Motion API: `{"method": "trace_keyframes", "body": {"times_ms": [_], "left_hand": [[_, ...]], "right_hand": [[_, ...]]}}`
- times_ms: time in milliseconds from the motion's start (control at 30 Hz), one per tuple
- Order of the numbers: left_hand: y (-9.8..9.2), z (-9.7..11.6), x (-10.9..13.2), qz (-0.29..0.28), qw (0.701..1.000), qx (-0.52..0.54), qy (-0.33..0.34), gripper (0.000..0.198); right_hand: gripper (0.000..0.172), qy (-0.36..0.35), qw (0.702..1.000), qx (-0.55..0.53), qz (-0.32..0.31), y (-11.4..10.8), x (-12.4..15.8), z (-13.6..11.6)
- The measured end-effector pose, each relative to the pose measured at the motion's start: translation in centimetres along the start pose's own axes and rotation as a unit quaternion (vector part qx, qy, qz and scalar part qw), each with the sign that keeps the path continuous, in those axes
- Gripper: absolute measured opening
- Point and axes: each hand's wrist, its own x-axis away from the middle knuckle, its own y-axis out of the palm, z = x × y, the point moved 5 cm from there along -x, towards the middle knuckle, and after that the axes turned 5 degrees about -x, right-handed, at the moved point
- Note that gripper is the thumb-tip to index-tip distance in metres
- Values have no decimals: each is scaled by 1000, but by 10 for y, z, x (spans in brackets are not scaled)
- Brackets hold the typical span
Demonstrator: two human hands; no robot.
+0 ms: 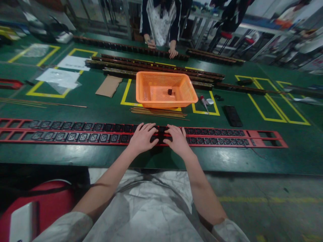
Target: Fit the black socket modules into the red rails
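Two long red metal strips (271,143), fitted with rows of black power sockets (72,136), lie side by side across the green table in front of me. My left hand (141,138) rests over the middle of both strips, fingers spread on the sockets. Just to its right, my right hand (177,140) lies on the strips in the same way, with fingers apart and thumb toward the other hand. A short stretch of dark sockets shows between the hands. What is under the palms is hidden.
Beyond the strips stands an orange basket (165,103) with a small black block (170,91) in it. Thin rods (158,113), a screwdriver (204,103), a dark rectangular piece (232,116) and cardboard (109,85) lie around. A co-worker's hands (173,53) are at dark strips opposite.
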Motion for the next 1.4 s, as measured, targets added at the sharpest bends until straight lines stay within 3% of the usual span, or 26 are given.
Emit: {"method": "trace_keyframes", "body": {"times_ms": [1067, 1267, 1400], "left_hand": [[-1, 3, 0, 9, 1000, 2, 0, 28], [3, 0, 2, -6, 1000, -8, 19, 32], [-2, -16, 10, -17, 999, -16, 26, 43]], "right_hand": [[35, -12, 998, 45, 38, 12, 19, -7], [37, -16, 993, 59, 97, 19, 23, -10], [37, -24, 989, 71, 131, 25, 26, -10]]}}
